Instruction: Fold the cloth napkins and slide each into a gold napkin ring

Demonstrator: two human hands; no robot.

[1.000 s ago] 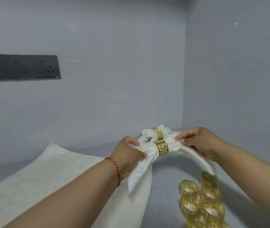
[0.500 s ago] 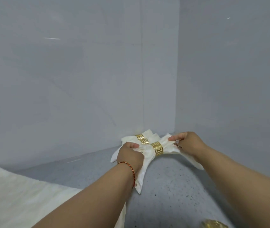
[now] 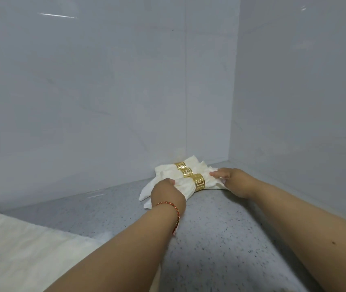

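The step in hand looks like setting down a finished piece: a folded napkin [image 3: 185, 186], already threaded through a gold ring [image 3: 198, 182], lies on the speckled grey desk [image 3: 220, 228] in the far corner, touching two other ringed napkins [image 3: 168, 168] that sit just behind it against the wall. The left hand [image 3: 165, 191] grips the napkin's left end with curled fingers, and the right hand [image 3: 233, 180] holds its right end, its grip narrow, fingertips pressed into the cloth. The next move, as I judge it, calls for letting go cleanly without dragging the ring off centre, then reaching back to the flat cloth [image 3: 20, 245] at the near left to start another fold. Several things are hard to make out: the left hand covers the napkin's tail beneath it, the right palm hides how far that end spreads, and the rear napkins overlap so their edges blur together. No spare rings are in view, and the near cloth is cut off by the frame.
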